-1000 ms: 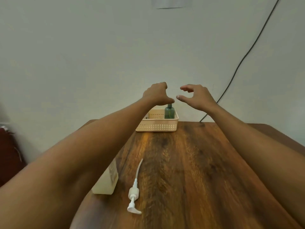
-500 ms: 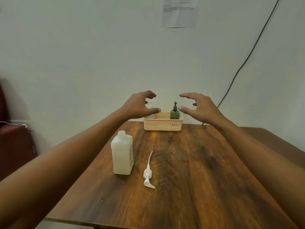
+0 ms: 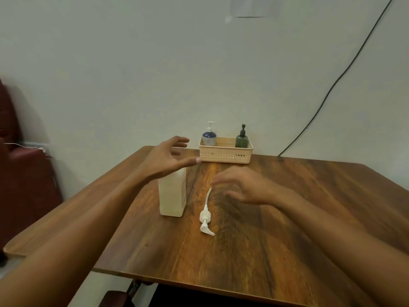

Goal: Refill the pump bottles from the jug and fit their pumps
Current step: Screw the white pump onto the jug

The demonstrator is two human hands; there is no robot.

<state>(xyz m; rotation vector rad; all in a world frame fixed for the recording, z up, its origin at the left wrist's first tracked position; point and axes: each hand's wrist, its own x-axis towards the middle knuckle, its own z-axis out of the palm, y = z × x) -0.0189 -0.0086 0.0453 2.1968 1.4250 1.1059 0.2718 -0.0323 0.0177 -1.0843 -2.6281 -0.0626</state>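
A white jug (image 3: pixel 172 197) stands upright on the wooden table (image 3: pixel 254 240), its top hidden behind my left hand (image 3: pixel 170 158), which hovers open just above it. A loose white pump (image 3: pixel 205 214) with its long tube lies flat on the table right of the jug. My right hand (image 3: pixel 242 187) hangs open, blurred, just above and right of the tube's far end. At the table's far edge a beige basket (image 3: pixel 225 155) holds a blue bottle (image 3: pixel 209 137) with a white pump and a dark green bottle (image 3: pixel 242 139) with a dark pump.
A pale wall rises right behind the basket, with a black cable (image 3: pixel 332 87) running down it to the table's back edge. A dark red seat (image 3: pixel 24 180) stands left of the table. A sheet of paper (image 3: pixel 250 7) hangs high on the wall.
Both hands have drawn back from the basket toward me and dropped lower. My left hand now hangs over the jug, my right over the pump's tube. The view has pulled back.
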